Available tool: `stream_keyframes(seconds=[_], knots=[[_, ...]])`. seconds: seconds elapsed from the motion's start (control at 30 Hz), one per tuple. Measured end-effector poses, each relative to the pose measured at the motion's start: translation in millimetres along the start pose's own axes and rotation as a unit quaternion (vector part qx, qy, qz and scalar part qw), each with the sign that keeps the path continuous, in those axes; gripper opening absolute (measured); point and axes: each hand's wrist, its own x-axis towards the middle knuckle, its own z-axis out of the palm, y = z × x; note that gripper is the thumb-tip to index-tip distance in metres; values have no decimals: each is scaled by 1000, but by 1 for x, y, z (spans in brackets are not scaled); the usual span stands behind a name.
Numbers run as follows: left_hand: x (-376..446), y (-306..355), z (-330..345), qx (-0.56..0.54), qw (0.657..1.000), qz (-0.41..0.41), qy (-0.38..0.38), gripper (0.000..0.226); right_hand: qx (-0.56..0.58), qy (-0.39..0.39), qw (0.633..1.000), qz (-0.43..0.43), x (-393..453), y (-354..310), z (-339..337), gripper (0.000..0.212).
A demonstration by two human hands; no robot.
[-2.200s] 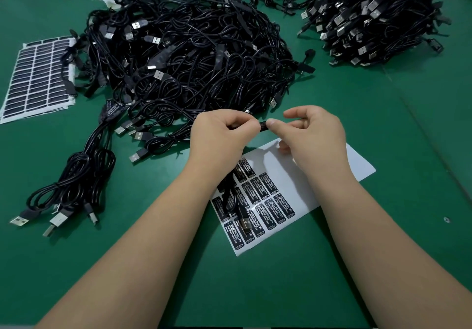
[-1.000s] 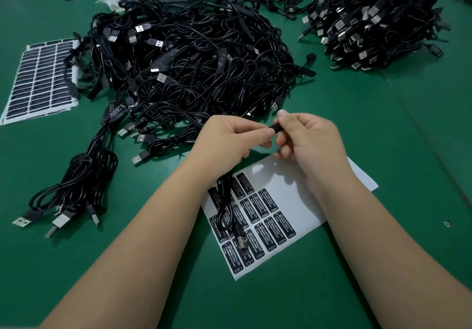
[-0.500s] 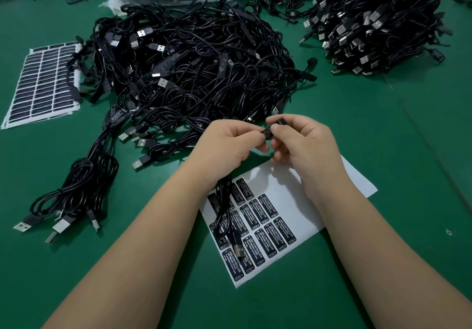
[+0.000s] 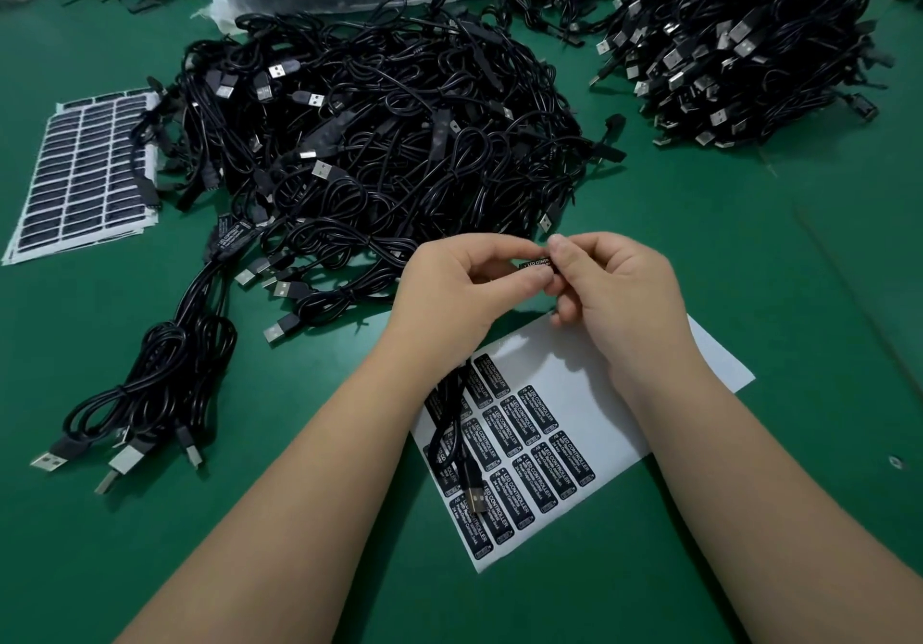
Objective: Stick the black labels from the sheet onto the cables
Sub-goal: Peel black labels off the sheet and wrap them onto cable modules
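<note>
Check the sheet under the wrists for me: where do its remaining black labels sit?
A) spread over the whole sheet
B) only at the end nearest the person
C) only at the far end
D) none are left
B: the label sheet is bare white under the right hand, and its black labels fill only the near end.

Even light; soft shadows (edges bowed)

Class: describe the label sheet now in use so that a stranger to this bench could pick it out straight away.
Start at the big tangled cable pile in the middle of the green table, then come towards the person's hands. The sheet in use lies flat just under both wrists. Unlike the full label sheet at far left, its far half is bare white backing.
</note>
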Motion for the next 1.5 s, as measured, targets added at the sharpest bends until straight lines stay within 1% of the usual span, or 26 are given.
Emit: stream_keyframes(seconds=[0.1, 0.27, 0.5, 0.7, 0.83, 0.9, 1.0, 1.1, 1.17, 1.27, 1.33, 1.4, 1.5], knots=[[-1, -2, 0, 19, 1000, 23, 9, 17, 18, 1, 1000, 6, 2, 1, 0, 9], [-1, -3, -1, 34, 999, 23, -3, 21, 24, 10, 999, 18, 4, 3, -1, 18], [-1, -1, 0, 2, 1000, 19, -8, 22, 33, 49, 998, 11, 6, 5, -2, 16], [-3, 0, 1, 21, 998, 52, -1, 28, -24, 41, 999, -7, 7, 6, -1, 12], [-3, 0, 1, 29, 998, 60, -2, 31, -50, 25, 998, -19, 6, 8, -1, 2], [-2, 0, 2, 23, 998, 56, 1, 28, -48, 19, 998, -20, 5, 7, -2, 2], [-2, -1, 2, 1, 999, 36, 10, 17, -67, 8, 997, -34, 4, 4, -1, 9], [-1, -3, 2, 20, 999, 17, 28, 7, -82, -18, 995, -50, 1, 2, -1, 13], [-1, -5, 2, 38, 999, 9, 36, 3, -72, -34, 996, -47, 0, 1, -1, 15], [-1, -6, 1, 38, 999, 2, 36, 6, -47, -39, 998, -20, 2, 1, 0, 13], [0, -6, 1, 50, 998, -4, 28, 5, 2, -16, 1000, 14, 4, 2, 0, 18], [0, -6, -1, 84, 996, -15, 11, 7, 47, 24, 998, 39, 5, 2, -1, 22], [-4, -2, -2, 129, 991, -31, -15, 23, 91, 64, 992, 53, 7, 0, -4, 26]])
